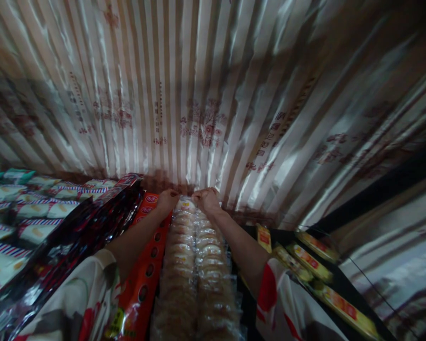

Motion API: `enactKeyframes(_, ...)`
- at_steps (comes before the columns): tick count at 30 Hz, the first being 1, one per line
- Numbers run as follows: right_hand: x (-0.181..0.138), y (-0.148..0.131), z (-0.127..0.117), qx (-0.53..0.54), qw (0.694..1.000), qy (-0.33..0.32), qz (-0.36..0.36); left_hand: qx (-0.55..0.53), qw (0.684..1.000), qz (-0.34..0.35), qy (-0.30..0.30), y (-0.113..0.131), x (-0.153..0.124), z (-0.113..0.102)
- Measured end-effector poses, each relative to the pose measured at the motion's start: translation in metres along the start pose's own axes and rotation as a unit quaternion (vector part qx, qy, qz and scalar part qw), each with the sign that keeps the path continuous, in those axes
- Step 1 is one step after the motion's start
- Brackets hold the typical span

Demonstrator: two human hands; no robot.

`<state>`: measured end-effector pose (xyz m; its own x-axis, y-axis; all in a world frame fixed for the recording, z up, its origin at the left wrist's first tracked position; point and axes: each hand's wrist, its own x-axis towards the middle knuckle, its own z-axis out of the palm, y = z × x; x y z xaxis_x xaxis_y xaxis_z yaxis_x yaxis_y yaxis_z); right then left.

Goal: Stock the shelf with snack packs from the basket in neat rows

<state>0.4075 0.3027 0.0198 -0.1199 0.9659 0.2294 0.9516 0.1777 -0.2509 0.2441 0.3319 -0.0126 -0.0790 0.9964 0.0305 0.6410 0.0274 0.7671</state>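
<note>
Both my arms reach forward over two long rows of round, pale pastries in clear plastic wrappers (179, 265), which lean against one another. At the far end of the left row, my left hand (168, 199) has its fingers pinched at the edge of a wrapped pastry (186, 204). My right hand (206, 199) is closed at the other side of that same pastry, fingertips bent toward it. The picture is dim and slightly blurred, but the pastry's packet shows between the two hands.
Orange-red printed packets (142, 289) run along the left of the rows, then dark shiny packets (67, 246) and white striped packets (39, 208). Yellow wrapped cakes (310, 263) lie on a dark surface at right. A pleated, printed curtain-like sheet (184, 94) hangs behind.
</note>
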Motion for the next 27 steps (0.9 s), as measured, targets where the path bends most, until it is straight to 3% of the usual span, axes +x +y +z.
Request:
enactKeyframes(10, 0.001, 0.008, -0.001, 0.028, 0.995, -0.018, -0.093, -0.065, 0.997, 0.032, 0.01, -0.011, -0.006, 0.0)
enactKeyframes(15, -0.003, 0.013, 0.002, 0.044, 0.995, 0.002, -0.094, -0.101, 0.994, 0.036, 0.007, -0.006, -0.008, 0.003)
enactKeyframes(20, -0.008, 0.012, 0.006, 0.058, 0.995, 0.039, -0.077, -0.116, 0.992, 0.03, -0.036, -0.001, -0.013, 0.001)
enactKeyframes(27, -0.01, 0.022, 0.019, 0.07, 0.991, 0.029, -0.106, -0.112, 0.989, -0.011, -0.097, 0.009, -0.024, -0.017)
